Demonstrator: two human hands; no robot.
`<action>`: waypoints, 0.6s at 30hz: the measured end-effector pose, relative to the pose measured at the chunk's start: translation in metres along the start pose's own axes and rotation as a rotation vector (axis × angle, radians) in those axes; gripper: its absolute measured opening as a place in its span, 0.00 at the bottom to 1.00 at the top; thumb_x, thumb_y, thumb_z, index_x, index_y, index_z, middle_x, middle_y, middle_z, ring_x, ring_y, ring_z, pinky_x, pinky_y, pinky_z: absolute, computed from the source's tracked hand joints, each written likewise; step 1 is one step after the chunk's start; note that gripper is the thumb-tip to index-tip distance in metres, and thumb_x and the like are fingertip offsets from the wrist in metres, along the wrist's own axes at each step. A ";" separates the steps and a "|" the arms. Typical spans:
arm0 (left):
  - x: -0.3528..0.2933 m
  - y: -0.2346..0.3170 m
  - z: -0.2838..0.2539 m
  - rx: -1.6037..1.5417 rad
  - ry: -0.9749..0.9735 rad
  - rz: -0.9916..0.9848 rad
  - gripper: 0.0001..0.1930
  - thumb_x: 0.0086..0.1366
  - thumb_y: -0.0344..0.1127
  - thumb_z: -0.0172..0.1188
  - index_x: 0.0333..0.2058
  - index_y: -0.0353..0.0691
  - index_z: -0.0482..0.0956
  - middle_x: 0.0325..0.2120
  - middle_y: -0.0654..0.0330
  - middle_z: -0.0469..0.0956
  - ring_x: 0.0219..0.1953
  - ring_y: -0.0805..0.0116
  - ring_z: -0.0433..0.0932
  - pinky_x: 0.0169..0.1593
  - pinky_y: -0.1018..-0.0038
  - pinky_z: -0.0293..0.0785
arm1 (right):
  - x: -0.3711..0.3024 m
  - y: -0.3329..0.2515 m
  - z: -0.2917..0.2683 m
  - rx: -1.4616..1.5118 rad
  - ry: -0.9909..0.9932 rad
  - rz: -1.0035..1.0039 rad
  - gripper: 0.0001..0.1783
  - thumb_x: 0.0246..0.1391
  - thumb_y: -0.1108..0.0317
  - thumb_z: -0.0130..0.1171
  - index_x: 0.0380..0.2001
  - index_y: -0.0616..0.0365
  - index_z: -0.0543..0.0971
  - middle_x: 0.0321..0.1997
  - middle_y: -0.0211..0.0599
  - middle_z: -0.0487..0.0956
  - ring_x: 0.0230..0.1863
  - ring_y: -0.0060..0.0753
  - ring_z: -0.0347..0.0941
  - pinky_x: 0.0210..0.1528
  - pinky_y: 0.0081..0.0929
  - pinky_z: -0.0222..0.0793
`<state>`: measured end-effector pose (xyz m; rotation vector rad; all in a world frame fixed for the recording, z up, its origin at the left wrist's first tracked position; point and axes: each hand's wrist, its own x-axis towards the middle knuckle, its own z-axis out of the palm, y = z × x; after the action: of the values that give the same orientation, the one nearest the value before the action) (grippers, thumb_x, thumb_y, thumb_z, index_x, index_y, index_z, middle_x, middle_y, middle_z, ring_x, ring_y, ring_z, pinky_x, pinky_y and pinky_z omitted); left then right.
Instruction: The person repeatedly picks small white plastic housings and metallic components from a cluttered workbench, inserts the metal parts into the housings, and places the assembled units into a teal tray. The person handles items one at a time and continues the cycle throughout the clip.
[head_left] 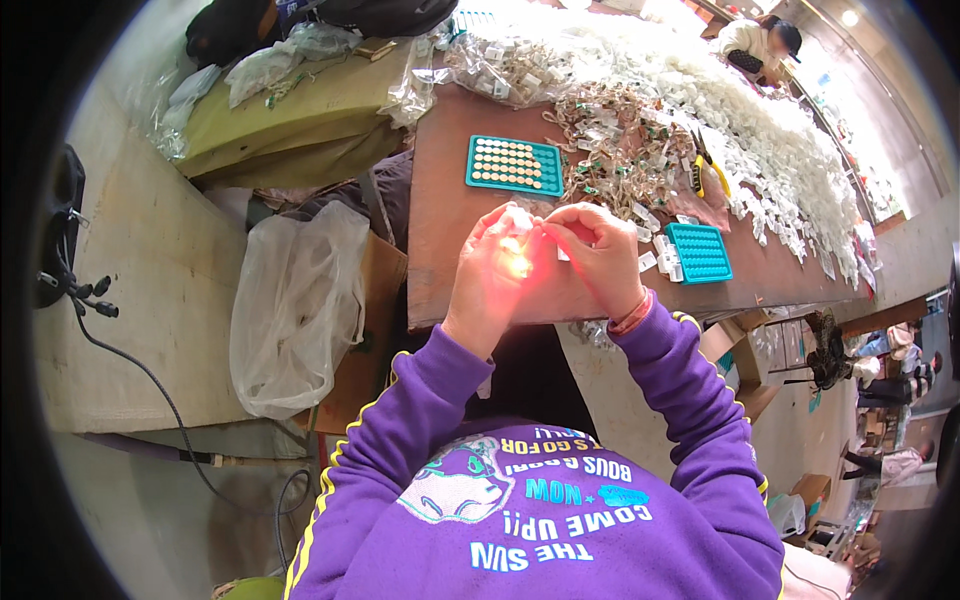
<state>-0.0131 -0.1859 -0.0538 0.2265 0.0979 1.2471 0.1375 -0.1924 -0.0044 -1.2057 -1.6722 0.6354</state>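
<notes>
My left hand (490, 262) and my right hand (601, 252) meet over the near edge of the brown table (440, 210), fingertips pinched together. Whatever they pinch is too small to make out. A bright red glow covers the left palm and fingers. Just beyond the hands lies a teal tray (500, 187) partly filled with round, pale, coin-like pieces. To the right of my right hand sits a second teal tray (702, 254) with rows of hollows, white tag-like pieces (667, 258) at its left side.
Small parts with tan cords (620, 140) are heaped beyond the hands, next to yellow-handled pliers (709, 175). A big mound of white pieces (790, 165) covers the right side. A person (757, 45) sits far right. A clear plastic bag (300, 300) hangs at left.
</notes>
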 end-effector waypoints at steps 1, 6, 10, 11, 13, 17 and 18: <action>0.001 0.000 0.000 0.010 0.000 0.003 0.11 0.68 0.29 0.53 0.48 0.34 0.72 0.41 0.57 0.77 0.46 0.65 0.76 0.54 0.70 0.75 | 0.001 0.000 -0.002 0.021 0.006 0.017 0.05 0.53 0.73 0.61 0.32 0.64 0.81 0.30 0.33 0.81 0.32 0.21 0.78 0.36 0.19 0.73; 0.011 0.001 -0.007 0.197 -0.026 0.000 0.11 0.68 0.29 0.53 0.48 0.33 0.73 0.43 0.54 0.78 0.46 0.61 0.79 0.55 0.68 0.75 | 0.007 0.006 -0.010 0.204 0.014 0.155 0.04 0.58 0.76 0.57 0.36 0.65 0.77 0.34 0.31 0.79 0.36 0.19 0.77 0.41 0.16 0.73; 0.008 -0.003 -0.011 0.253 -0.077 -0.048 0.13 0.69 0.31 0.53 0.49 0.33 0.72 0.43 0.54 0.78 0.46 0.62 0.79 0.55 0.67 0.75 | 0.007 0.012 0.000 0.310 0.017 0.184 0.04 0.59 0.75 0.57 0.35 0.64 0.76 0.31 0.30 0.78 0.34 0.19 0.76 0.39 0.17 0.72; 0.008 -0.003 -0.011 0.255 -0.056 -0.043 0.13 0.69 0.31 0.53 0.49 0.33 0.72 0.44 0.54 0.78 0.46 0.62 0.79 0.55 0.67 0.75 | 0.007 0.013 0.005 0.325 0.018 0.175 0.03 0.58 0.75 0.57 0.34 0.64 0.77 0.30 0.30 0.78 0.33 0.18 0.76 0.37 0.17 0.72; 0.007 -0.002 -0.013 0.257 -0.033 -0.045 0.13 0.69 0.33 0.54 0.50 0.33 0.72 0.44 0.54 0.78 0.46 0.63 0.79 0.54 0.67 0.75 | 0.004 0.012 0.010 0.316 0.031 0.147 0.03 0.57 0.76 0.57 0.33 0.65 0.77 0.29 0.30 0.77 0.32 0.18 0.76 0.35 0.17 0.71; 0.006 0.000 -0.015 0.251 -0.062 -0.077 0.14 0.70 0.33 0.53 0.50 0.33 0.72 0.44 0.56 0.78 0.45 0.65 0.79 0.51 0.68 0.77 | 0.002 0.007 0.010 0.190 0.060 0.072 0.02 0.55 0.78 0.58 0.33 0.65 0.76 0.31 0.33 0.77 0.30 0.22 0.76 0.35 0.19 0.72; 0.006 0.001 -0.015 0.252 -0.060 -0.082 0.14 0.70 0.33 0.53 0.50 0.33 0.73 0.43 0.56 0.78 0.45 0.66 0.79 0.51 0.69 0.77 | 0.003 0.007 0.009 0.108 0.051 0.028 0.03 0.54 0.78 0.58 0.32 0.65 0.76 0.30 0.34 0.77 0.31 0.24 0.76 0.35 0.20 0.72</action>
<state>-0.0148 -0.1779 -0.0683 0.4733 0.2108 1.1447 0.1321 -0.1862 -0.0124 -1.1602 -1.5619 0.6975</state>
